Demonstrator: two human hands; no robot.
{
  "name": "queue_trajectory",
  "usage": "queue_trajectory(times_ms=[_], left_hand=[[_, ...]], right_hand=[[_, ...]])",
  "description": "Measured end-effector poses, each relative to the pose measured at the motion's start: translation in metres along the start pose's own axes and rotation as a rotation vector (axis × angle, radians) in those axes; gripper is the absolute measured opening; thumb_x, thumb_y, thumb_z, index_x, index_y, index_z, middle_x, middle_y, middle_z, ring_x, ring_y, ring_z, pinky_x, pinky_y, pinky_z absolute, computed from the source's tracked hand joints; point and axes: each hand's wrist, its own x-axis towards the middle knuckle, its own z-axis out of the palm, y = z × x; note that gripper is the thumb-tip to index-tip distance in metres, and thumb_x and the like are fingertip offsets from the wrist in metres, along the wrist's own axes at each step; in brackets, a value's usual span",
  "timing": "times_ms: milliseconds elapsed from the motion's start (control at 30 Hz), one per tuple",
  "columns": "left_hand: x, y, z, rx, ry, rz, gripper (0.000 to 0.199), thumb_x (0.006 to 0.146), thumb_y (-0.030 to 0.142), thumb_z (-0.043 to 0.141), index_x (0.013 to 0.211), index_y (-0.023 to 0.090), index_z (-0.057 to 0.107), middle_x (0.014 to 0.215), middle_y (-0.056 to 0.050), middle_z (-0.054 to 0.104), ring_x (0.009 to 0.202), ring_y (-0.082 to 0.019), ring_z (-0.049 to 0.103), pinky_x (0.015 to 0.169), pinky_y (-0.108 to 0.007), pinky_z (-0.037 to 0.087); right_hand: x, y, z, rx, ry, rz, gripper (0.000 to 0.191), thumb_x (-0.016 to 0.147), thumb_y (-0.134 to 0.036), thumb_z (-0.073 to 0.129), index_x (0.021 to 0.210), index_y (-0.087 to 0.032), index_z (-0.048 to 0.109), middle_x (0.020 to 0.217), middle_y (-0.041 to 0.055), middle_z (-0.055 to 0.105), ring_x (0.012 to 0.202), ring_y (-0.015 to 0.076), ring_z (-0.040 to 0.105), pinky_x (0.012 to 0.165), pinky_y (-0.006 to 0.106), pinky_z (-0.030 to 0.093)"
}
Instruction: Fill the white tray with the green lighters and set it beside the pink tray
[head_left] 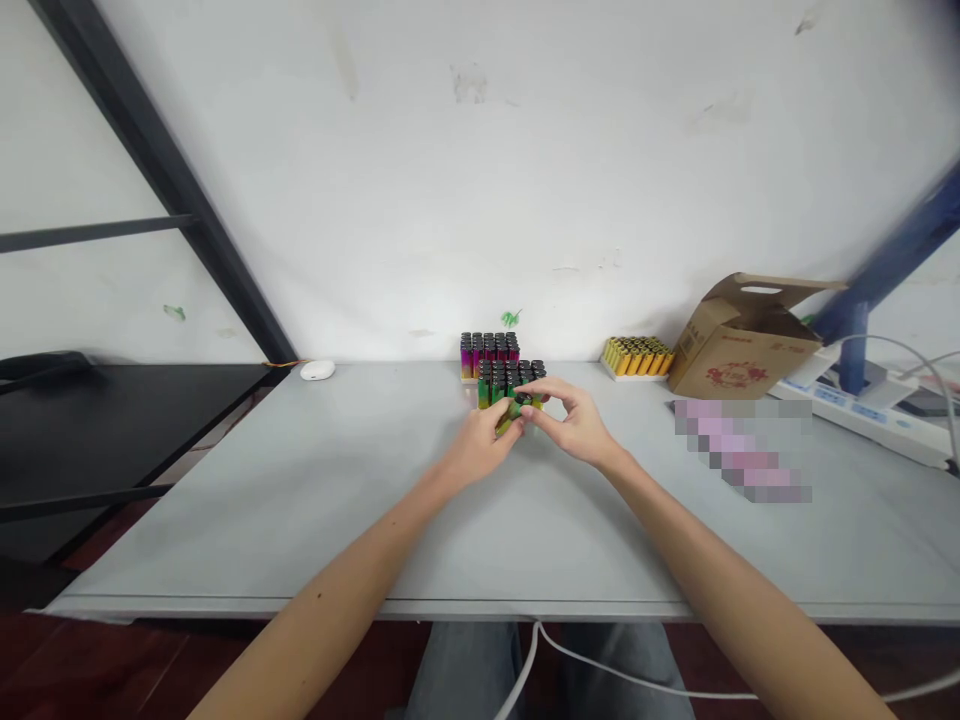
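My left hand [484,441] is closed around a green and yellow cylinder with a black top [508,415], tilted above the table. At its upper end, my right hand [574,425] has thumb and fingers pinched at the black top. Just behind both hands stands a block of green cylinders with black tops [495,380], partly covered by my fingers. Farther back, against the wall, is a block of purple cylinders with dark tops [480,355].
The grey table [337,520] runs to the wall. A yellow block of cylinders [637,358] and an open cardboard box [739,360] stand back right, near a white power strip [870,415]. A small white case [317,370] lies back left. A white cable [637,680] hangs below the front edge.
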Motion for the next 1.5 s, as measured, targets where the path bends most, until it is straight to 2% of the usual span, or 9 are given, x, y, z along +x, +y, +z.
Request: queue_trajectory(times_ms=[133,267,467,600,700,900,1000,1267,1500], left_hand=[[0.005,-0.004,0.002,-0.154,0.087,-0.092,0.025,0.084,0.043,0.06,0.081,0.018,0.063,0.075,-0.004,0.069,0.072,-0.019,0.065,0.068,-0.031,0.052],[0.012,-0.004,-0.001,-0.45,0.108,-0.207,0.026,0.082,0.041,0.063,0.087,0.016,0.06,0.086,-0.007,0.068,0.072,-0.017,0.065,0.07,-0.033,0.054],[0.013,-0.002,-0.014,-0.848,-0.077,-0.379,0.031,0.08,0.037,0.069,0.101,0.016,0.06,0.084,-0.005,0.066,0.066,-0.014,0.061,0.065,-0.03,0.05],[0.015,0.0,-0.019,-1.038,-0.178,-0.488,0.04,0.088,0.05,0.053,0.094,0.012,0.065,0.081,-0.008,0.065,0.065,-0.014,0.059,0.062,-0.028,0.046],[0.017,0.0,-0.021,-1.105,-0.17,-0.552,0.048,0.093,0.05,0.039,0.091,0.01,0.066,0.08,-0.01,0.064,0.065,-0.016,0.059,0.063,-0.03,0.047],[0.017,0.0,-0.021,-1.117,-0.155,-0.576,0.051,0.094,0.05,0.034,0.092,0.01,0.066,0.081,-0.012,0.064,0.066,-0.018,0.059,0.063,-0.03,0.048],[0.018,0.0,-0.02,-1.115,-0.146,-0.584,0.05,0.095,0.048,0.034,0.092,0.01,0.065,0.08,-0.012,0.064,0.066,-0.018,0.06,0.063,-0.03,0.048],[0.017,0.001,-0.018,-1.133,-0.094,-0.569,0.035,0.096,0.044,0.037,0.085,0.016,0.054,0.079,-0.008,0.062,0.069,-0.018,0.06,0.064,-0.03,0.048],[0.017,0.003,-0.019,-1.163,-0.166,-0.599,0.041,0.093,0.048,0.034,0.077,0.016,0.053,0.061,0.001,0.042,0.051,-0.012,0.043,0.05,-0.024,0.039]], right_hand=[[0.006,0.015,-0.009,-0.063,0.229,0.031,0.023,0.087,-0.04,0.059,0.094,-0.023,0.071,0.099,0.0064,0.071,0.094,0.0211,0.063,0.079,0.035,0.049],[0.01,0.049,-0.027,-0.119,0.43,0.267,0.04,0.087,-0.052,0.05,0.094,-0.018,0.07,0.102,0.0099,0.071,0.096,0.0234,0.063,0.082,0.036,0.049],[0.003,0.087,-0.035,-0.084,0.262,0.608,0.07,0.089,-0.068,0.025,0.115,-0.015,0.062,0.113,0.0143,0.068,0.104,0.0258,0.063,0.094,0.041,0.047],[-0.001,0.085,-0.03,-0.349,-0.007,0.495,0.069,0.095,-0.06,0.016,0.116,-0.015,0.063,0.121,0.0149,0.065,0.118,0.0271,0.056,0.106,0.043,0.037],[-0.003,0.079,-0.027,-0.616,-0.239,0.352,0.066,0.096,-0.056,0.016,0.12,-0.014,0.061,0.13,0.0157,0.059,0.129,0.0287,0.047,0.112,0.044,0.029],[-0.008,0.076,-0.027,-0.8,-0.497,0.425,0.091,0.084,-0.078,0.024,0.15,-0.015,0.031,0.158,0.0167,0.024,0.148,0.0344,0.015,0.118,0.05,0.015],[-0.008,0.075,-0.028,-0.809,-0.539,0.448,0.104,0.078,-0.085,0.029,0.154,-0.014,0.021,0.161,0.0172,0.016,0.149,0.0351,0.009,0.119,0.05,0.011],[-0.008,0.073,-0.028,-0.801,-0.536,0.441,0.107,0.076,-0.086,0.028,0.153,-0.013,0.024,0.16,0.0192,0.016,0.148,0.0352,0.01,0.119,0.05,0.012],[-0.007,0.074,-0.028,-0.801,-0.523,0.438,0.106,0.075,-0.087,0.031,0.152,-0.013,0.027,0.159,0.018,0.02,0.148,0.035,0.014,0.119,0.049,0.013]])
